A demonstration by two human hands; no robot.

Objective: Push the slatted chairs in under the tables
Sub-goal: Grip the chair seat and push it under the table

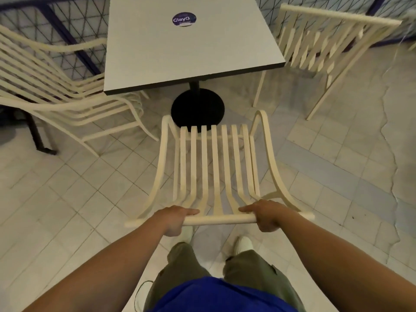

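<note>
A cream slatted chair stands right in front of me, its seat facing a grey square table. Both my hands grip the chair's top back rail. My left hand holds the rail left of centre. My right hand holds it right of centre. The chair's front edge sits over the table's round black base, short of the tabletop's near edge. A second slatted chair stands at the table's left side, partly under the top. A third slatted chair stands at the right, apart from the table.
The floor is pale square tile with a grey strip on the right. A dark-framed mesh railing runs behind the table. A round purple sticker lies on the tabletop. My legs and white shoes are just behind the chair.
</note>
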